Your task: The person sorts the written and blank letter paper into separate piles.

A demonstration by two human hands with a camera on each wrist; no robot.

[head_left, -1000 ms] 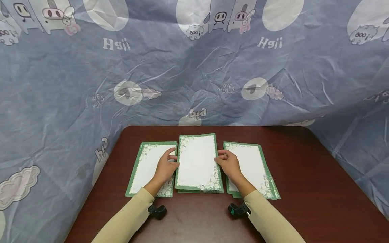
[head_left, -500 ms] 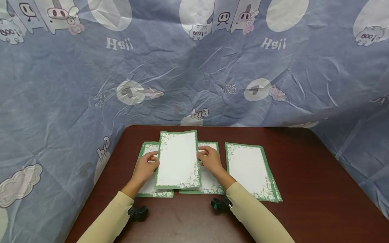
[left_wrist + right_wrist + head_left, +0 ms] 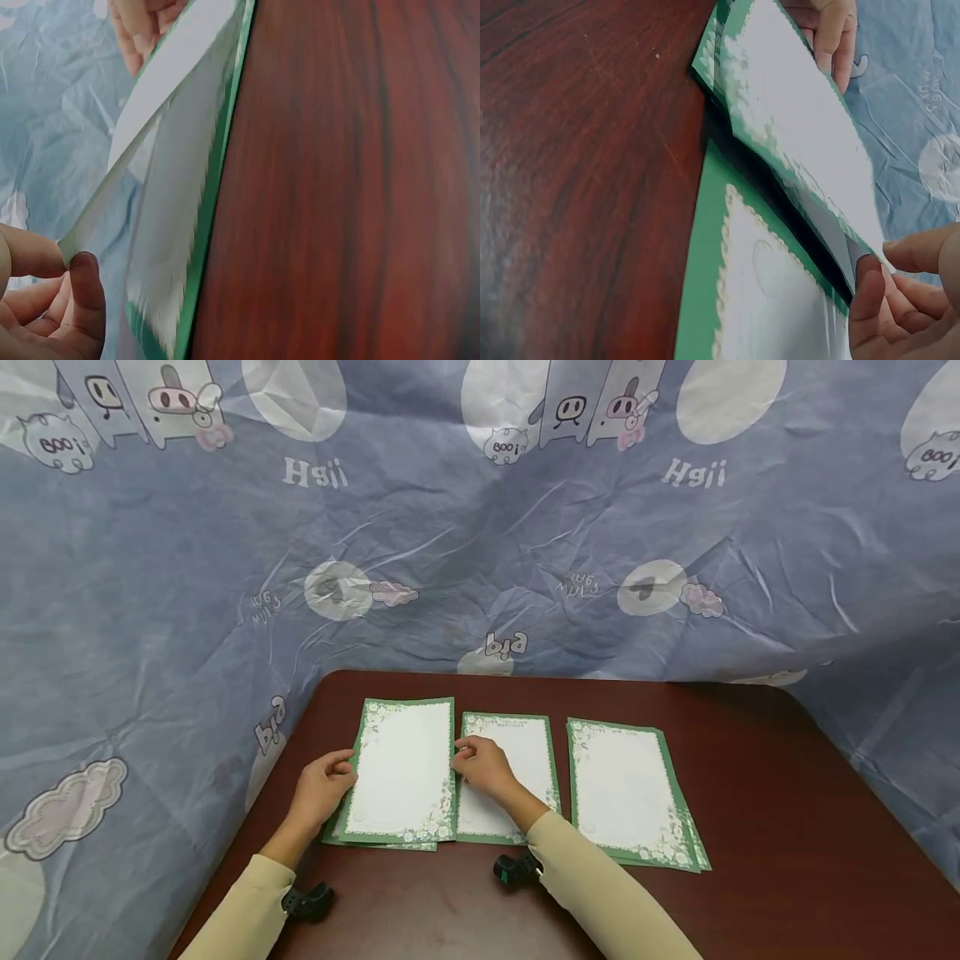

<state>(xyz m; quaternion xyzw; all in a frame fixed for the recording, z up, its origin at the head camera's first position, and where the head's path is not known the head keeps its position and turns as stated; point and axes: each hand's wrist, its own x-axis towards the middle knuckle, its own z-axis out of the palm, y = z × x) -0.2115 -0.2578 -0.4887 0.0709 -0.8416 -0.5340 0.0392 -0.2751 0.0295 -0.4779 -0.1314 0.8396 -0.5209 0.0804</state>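
Note:
A sheet of paper (image 3: 402, 768) with a green border and white flower print is held over the left stack by both hands. My left hand (image 3: 318, 789) pinches its left edge between thumb and finger; in the left wrist view that hand (image 3: 56, 300) grips the paper's edge, and the sheet slopes above the paper beneath it. My right hand (image 3: 487, 768) pinches the right edge, its forearm crossing the middle stack (image 3: 506, 814). Most of the left stack (image 3: 423, 847) is hidden under the held sheet, its lower edge showing. In the right wrist view the sheet (image 3: 802, 112) stands tilted, raised on the right hand's side.
A right-hand stack (image 3: 626, 793) of matching sheets lies slightly fanned. All rest on a dark red-brown wooden table (image 3: 780, 827). A blue cartoon-print cloth (image 3: 480, 543) hangs behind the table and along its sides. Each wrist wears a black strap camera (image 3: 307, 903).
Both hands have carried the sheet leftward from over the middle stack to over the left stack, and lowered it. The middle stack's top is now uncovered. The view has shifted slightly.

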